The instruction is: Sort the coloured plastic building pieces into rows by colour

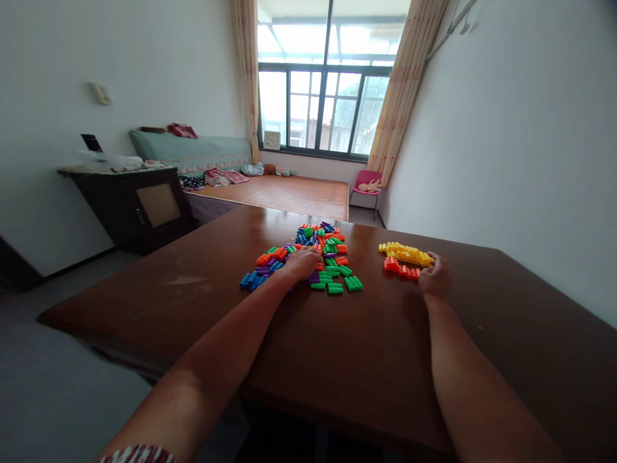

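Loose plastic building pieces [332,272] in green, orange, blue and purple lie in a heap on the brown table [337,347]. My left hand [303,262] rests at the heap's middle, fingers curled down among the pieces; what they pinch, if anything, is hidden. To the right, a row of yellow pieces [407,252] lies joined side by side. Just nearer to me runs a shorter orange-red row [402,269]. My right hand [436,276] is closed at the right end of these rows, its thumb side against the orange-red one and its fingertips by the yellow one.
Beyond the table's far edge stands a bed [289,193] with cloths and soft toys on it. A dark cabinet [130,206] is at the left. A pink chair [366,183] stands by the right wall, under a curtained window [328,109].
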The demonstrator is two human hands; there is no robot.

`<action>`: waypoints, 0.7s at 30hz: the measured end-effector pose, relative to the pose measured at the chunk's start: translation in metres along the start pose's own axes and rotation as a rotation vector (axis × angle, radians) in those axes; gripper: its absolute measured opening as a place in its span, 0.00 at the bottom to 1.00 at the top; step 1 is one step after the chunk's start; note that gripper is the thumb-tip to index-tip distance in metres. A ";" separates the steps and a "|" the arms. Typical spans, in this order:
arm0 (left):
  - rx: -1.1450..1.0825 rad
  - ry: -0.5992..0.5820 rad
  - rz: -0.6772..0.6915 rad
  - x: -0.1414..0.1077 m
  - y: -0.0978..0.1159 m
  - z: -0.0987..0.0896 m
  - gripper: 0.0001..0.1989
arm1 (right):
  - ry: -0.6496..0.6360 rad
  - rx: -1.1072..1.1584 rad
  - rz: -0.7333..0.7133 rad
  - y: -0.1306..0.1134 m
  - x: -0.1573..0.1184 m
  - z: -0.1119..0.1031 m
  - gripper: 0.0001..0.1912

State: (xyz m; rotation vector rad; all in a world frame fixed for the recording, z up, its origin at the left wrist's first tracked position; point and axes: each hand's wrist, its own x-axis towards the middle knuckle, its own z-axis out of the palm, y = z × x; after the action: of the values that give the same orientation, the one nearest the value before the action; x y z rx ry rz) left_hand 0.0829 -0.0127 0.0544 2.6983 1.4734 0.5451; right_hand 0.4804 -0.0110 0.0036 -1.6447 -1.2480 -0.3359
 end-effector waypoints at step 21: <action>0.209 -0.025 -0.543 -0.013 -0.039 -0.036 0.16 | 0.014 0.128 -0.025 -0.013 -0.004 -0.001 0.23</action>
State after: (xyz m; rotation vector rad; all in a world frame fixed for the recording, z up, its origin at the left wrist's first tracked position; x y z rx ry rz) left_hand 0.0334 -0.0066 0.0773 2.2525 2.2421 0.3363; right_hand 0.4686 -0.0146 0.0083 -1.5160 -1.2550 -0.2768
